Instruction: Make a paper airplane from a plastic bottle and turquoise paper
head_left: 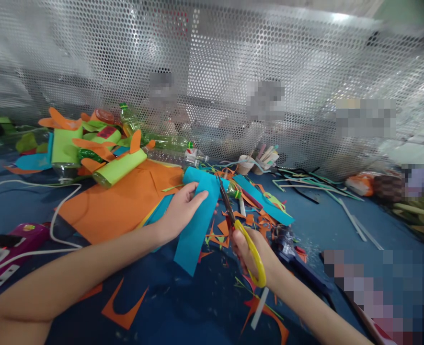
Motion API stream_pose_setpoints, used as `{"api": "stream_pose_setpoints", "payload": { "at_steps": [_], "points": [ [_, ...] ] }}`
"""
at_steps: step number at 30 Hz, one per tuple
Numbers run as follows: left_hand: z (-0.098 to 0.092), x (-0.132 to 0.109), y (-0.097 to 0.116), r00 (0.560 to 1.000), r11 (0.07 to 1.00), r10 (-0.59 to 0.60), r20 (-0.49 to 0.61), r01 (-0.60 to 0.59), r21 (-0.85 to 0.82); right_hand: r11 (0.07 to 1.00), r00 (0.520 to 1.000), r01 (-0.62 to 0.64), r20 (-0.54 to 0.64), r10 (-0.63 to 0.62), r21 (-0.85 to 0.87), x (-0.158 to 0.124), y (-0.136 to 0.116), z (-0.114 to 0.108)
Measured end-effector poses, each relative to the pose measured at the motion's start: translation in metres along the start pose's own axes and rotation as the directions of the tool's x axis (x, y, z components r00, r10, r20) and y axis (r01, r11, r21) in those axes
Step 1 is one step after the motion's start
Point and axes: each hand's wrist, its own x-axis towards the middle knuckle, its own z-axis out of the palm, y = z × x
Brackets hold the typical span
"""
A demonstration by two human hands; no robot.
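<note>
My left hand point(183, 208) grips a strip of blue paper point(195, 239) with the thumb pressed on its face. The strip's upper part passes over a bottle lying on its side, whose green cap point(237, 194) shows at the right; much of this bottle is hidden. In my right hand point(257, 249) is a pair of scissors point(249, 242) with yellow handles, the fingers closed around them. The dark blades point up and away, beside the strip's right edge. Whether they touch the paper I cannot tell. Another blue strip point(265, 200) lies just to the right.
Orange sheets point(118, 206) lie at the left, with paper-wrapped bottles point(120, 167) behind them. Orange scraps point(125, 306) litter the blue surface. A dark glue gun point(298, 261) lies at the right. A purple power strip point(17, 249) with white cable is at far left, and perforated metal point(215, 62) stands behind.
</note>
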Motion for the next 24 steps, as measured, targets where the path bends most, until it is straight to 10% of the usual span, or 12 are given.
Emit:
{"api": "stream_pose_setpoints", "payload": {
  "at_steps": [11,24],
  "points": [
    [-0.022,0.023,-0.01,0.987,0.926,0.133,-0.088,-0.092,0.367,0.996,0.999,0.037,-0.01,-0.038,-0.079,0.001,-0.002,-0.008],
    [-0.022,0.024,-0.014,0.997,0.969,0.045,-0.061,-0.029,0.246,0.997,0.998,0.046,-0.04,-0.049,-0.067,0.004,0.007,-0.005]
  ]
}}
